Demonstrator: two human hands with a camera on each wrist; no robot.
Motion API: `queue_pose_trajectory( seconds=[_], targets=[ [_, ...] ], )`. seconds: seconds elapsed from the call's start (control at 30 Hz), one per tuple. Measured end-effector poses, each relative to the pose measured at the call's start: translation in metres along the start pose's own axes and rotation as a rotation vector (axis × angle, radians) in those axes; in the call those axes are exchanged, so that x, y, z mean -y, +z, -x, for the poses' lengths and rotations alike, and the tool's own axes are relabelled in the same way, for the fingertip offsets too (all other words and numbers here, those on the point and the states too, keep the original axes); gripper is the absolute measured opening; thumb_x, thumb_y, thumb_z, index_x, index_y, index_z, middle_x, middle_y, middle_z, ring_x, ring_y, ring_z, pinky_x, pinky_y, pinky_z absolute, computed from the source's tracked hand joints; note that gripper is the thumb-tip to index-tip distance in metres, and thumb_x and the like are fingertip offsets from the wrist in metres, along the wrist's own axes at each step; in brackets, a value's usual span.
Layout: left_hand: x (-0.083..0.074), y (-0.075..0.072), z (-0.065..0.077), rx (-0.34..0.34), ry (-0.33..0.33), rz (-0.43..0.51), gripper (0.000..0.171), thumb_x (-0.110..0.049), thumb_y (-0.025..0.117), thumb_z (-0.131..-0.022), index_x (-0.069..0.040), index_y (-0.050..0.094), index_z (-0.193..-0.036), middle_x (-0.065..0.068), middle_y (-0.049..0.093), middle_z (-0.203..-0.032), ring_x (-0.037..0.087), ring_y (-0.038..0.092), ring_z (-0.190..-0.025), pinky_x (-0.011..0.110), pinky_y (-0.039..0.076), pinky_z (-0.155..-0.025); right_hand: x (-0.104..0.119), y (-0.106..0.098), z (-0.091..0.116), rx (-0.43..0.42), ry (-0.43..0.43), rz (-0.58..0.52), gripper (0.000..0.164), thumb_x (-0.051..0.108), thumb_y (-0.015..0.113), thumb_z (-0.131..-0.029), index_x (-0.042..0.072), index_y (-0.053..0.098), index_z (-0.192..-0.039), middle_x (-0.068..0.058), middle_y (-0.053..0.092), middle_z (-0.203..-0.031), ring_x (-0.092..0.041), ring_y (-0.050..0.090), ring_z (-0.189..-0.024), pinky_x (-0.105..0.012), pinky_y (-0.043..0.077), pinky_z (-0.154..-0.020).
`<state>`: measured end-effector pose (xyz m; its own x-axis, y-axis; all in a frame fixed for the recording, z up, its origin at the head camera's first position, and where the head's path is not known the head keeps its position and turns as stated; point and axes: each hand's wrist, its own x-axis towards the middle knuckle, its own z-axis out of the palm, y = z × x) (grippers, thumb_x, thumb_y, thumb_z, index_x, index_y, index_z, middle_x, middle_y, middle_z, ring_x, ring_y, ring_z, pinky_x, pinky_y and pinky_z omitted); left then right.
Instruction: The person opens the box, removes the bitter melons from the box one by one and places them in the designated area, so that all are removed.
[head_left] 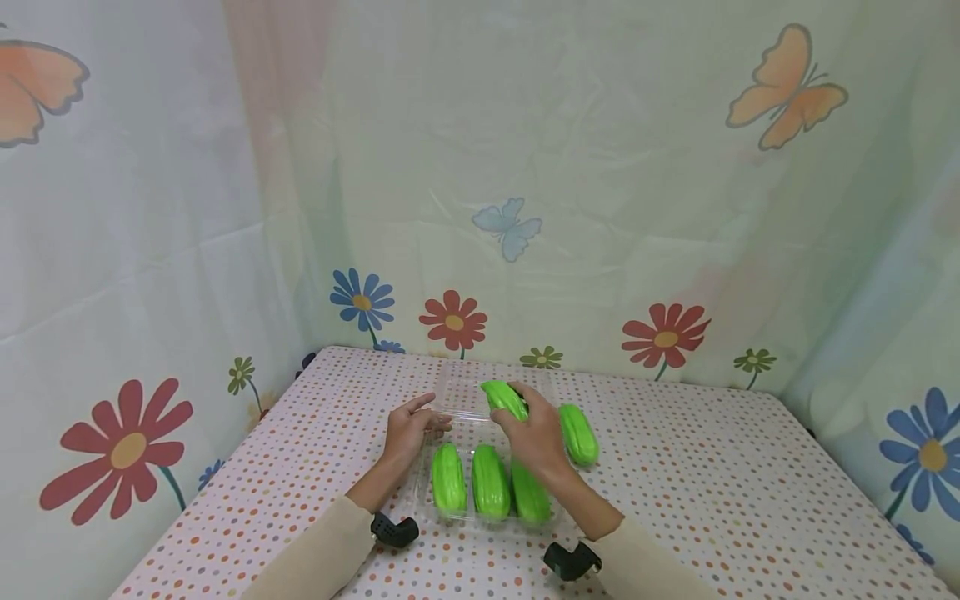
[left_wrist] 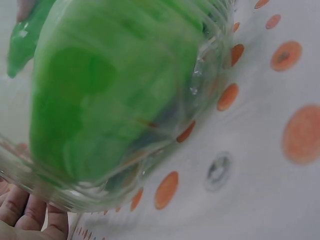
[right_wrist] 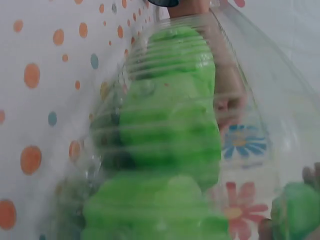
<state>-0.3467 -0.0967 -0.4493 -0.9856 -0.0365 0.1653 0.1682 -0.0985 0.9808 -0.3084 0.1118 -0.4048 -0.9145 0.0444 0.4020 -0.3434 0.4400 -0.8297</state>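
Observation:
In the head view, my right hand [head_left: 536,429] grips a green ridged gourd [head_left: 504,400] between thumb and fingers, raised over the back of a clear plastic container [head_left: 438,518]. Three more such gourds lie side by side in the container: a left one [head_left: 448,479], a middle one [head_left: 491,483] and a right one [head_left: 529,496], partly covered by my right wrist. My left hand [head_left: 408,429] is at the container's back left corner, fingers loosely extended. The left wrist view shows its fingers [left_wrist: 32,215] right at the container's wall.
Another green gourd [head_left: 579,435] lies on the dotted tablecloth [head_left: 697,492], just right of the container. The container's clear lid [head_left: 457,385] spreads open behind it. A flower-printed curtain [head_left: 570,275] rises along the table's back and sides.

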Motion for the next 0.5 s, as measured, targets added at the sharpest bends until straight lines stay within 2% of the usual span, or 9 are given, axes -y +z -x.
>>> queue_pose_trajectory(
  seconds=[0.2, 0.37, 0.5],
  targets=[
    [0.019, 0.0, -0.01, -0.016, 0.003, 0.023, 0.051, 0.001, 0.053, -0.094, 0.009, 0.049, -0.144, 0.027, 0.074, -0.098, 0.041, 0.074, -0.091, 0.049, 0.061, -0.083, -0.008, -0.012, -0.004, -0.042, 0.034, 0.035, 0.054, 0.021, 0.071, -0.089, 0.007, 0.058, -0.14, -0.011, 0.067, -0.111, -0.022, 0.06, -0.085, -0.031, 0.052, -0.069],
    [0.021, 0.001, -0.009, -0.041, 0.011, 0.016, 0.05, -0.001, 0.055, -0.094, 0.007, 0.052, -0.143, 0.024, 0.076, -0.096, 0.032, 0.076, -0.084, 0.042, 0.063, -0.079, -0.012, -0.021, -0.011, -0.083, 0.038, 0.093, 0.054, 0.024, 0.071, -0.089, 0.007, 0.059, -0.139, -0.012, 0.066, -0.109, -0.024, 0.059, -0.085, -0.03, 0.049, -0.066],
    [0.021, 0.0, -0.009, -0.056, 0.015, -0.001, 0.05, -0.001, 0.055, -0.093, 0.007, 0.054, -0.142, 0.021, 0.076, -0.094, 0.029, 0.077, -0.081, 0.04, 0.063, -0.076, -0.016, -0.027, -0.018, -0.105, 0.046, 0.103, 0.054, 0.024, 0.071, -0.089, 0.008, 0.059, -0.14, -0.014, 0.066, -0.113, -0.026, 0.059, -0.088, -0.031, 0.049, -0.069]
  ],
)
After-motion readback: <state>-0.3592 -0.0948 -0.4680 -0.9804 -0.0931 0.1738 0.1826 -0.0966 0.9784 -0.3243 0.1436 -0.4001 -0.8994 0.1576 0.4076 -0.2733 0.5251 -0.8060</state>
